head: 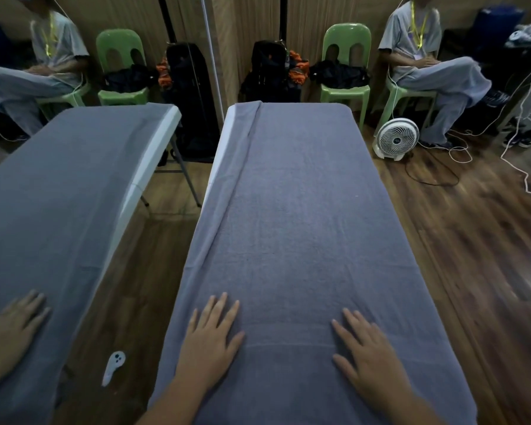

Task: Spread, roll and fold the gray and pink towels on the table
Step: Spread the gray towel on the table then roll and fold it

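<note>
A gray towel [301, 210] lies spread lengthwise over the long white table [229, 118] and covers almost all of it. A raised crease runs along the towel's left side. My left hand [210, 342] rests flat on the towel's near end, palm down, fingers apart. My right hand [368, 360] lies flat the same way, about a hand's width to the right. Neither hand grips the cloth. No pink towel is in sight.
A mirror [74, 179] on the left repeats the table, the towel and a hand. A white controller [114, 366] lies on the wooden floor at the left. Beyond the table are a white fan [396, 138], green chairs [345, 56], bags, a seated person [423, 56] and loose cables [524, 167].
</note>
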Demonstrator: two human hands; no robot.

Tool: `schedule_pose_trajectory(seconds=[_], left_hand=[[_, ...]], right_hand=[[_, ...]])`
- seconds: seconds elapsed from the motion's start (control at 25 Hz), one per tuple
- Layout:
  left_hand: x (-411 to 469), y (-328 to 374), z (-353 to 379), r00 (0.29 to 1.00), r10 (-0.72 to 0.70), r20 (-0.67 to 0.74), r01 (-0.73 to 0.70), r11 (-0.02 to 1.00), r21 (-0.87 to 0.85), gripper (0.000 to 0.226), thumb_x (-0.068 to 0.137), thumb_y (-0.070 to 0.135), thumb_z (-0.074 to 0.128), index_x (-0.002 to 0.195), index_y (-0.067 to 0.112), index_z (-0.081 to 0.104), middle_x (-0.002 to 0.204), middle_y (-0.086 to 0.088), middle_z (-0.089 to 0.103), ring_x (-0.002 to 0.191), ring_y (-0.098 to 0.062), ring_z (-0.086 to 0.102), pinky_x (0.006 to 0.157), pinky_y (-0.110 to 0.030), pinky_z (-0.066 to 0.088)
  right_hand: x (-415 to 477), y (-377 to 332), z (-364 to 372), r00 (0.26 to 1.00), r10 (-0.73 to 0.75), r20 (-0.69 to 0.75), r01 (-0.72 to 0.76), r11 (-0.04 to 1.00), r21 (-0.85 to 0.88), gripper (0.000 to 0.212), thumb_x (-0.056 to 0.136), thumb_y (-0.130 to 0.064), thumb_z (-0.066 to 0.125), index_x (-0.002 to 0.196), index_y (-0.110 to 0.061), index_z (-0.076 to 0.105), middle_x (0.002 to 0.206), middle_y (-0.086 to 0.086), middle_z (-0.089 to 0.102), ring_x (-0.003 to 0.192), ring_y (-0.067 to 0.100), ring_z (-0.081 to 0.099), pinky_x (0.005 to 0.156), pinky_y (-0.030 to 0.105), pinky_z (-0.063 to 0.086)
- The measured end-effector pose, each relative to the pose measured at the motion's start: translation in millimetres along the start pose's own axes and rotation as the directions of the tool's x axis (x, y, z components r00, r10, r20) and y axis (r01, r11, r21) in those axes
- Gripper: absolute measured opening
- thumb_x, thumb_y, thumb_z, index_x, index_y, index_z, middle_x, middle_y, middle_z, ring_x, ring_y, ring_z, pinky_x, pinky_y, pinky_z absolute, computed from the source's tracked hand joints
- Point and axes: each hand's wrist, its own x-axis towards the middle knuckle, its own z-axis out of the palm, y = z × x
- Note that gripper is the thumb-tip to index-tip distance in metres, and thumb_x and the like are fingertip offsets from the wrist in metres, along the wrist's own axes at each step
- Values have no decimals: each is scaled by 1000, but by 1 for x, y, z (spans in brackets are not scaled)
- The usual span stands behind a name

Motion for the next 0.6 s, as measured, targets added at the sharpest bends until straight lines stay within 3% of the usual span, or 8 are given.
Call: schedule_pose_trajectory(seconds=[0.12, 0.2, 0.28, 0.36, 0.44, 0.6], left_hand=[[-18, -35, 1, 1000, -14, 13, 14, 1000, -18, 65, 96, 72, 21, 154, 47, 8, 165, 12, 3, 152, -14, 2, 118, -30, -5], [-20, -41, -5, 1000, 2, 26, 1, 996, -87, 66, 95, 72, 23, 154, 44, 16, 164, 13, 12, 151, -16, 13, 119, -31, 2], [3, -50, -18, 999, -41, -25, 36, 984, -177, 68, 95, 71, 20, 154, 38, 23, 163, 14, 14, 151, -13, 11, 121, -39, 12], [49, -65, -39, 991, -97, -94, 72, 970, -233, 75, 94, 70, 17, 155, 28, 25, 163, 10, 16, 151, -11, 7, 121, -44, 14], [106, -79, -59, 987, -99, -128, 70, 975, -213, 83, 92, 71, 13, 157, 20, 20, 164, 4, 16, 151, -14, 7, 122, -43, 12], [200, -78, -64, 1000, 19, -18, -20, 998, -62, 91, 88, 75, 7, 158, 17, 7, 166, -2, 10, 152, -18, 5, 122, -41, 10]], right_hand=[[-32, 54, -14, 983, 186, -6, -186, 983, 2, 71, 91, -71, 28, 140, -25, 51, 152, 4, 42, 138, 26, 37, 112, 47, 28], [-39, 78, -26, 972, 234, -14, -234, 971, -43, 77, 92, -72, 24, 135, -17, 57, 144, 12, 51, 132, 27, 41, 105, 52, 38], [-21, 90, -38, 966, 258, -29, -258, 966, -27, 81, 93, -71, 22, 130, -10, 61, 140, 17, 55, 128, 29, 45, 111, 37, 30], [20, 91, -48, 968, 248, -36, -249, 968, -22, 82, 94, -71, 19, 136, -10, 55, 145, 15, 50, 134, 31, 44, 114, 33, 25], [74, 82, -52, 978, 207, -9, -208, 978, -33, 82, 93, -71, 13, 146, -16, 42, 155, 9, 38, 143, 27, 33, 116, 44, 31], [184, 52, -35, 996, 90, 24, -90, 996, -12, 86, 91, -74, 5, 153, -19, 28, 162, 5, 22, 150, 21, 16, 120, 46, 23]])
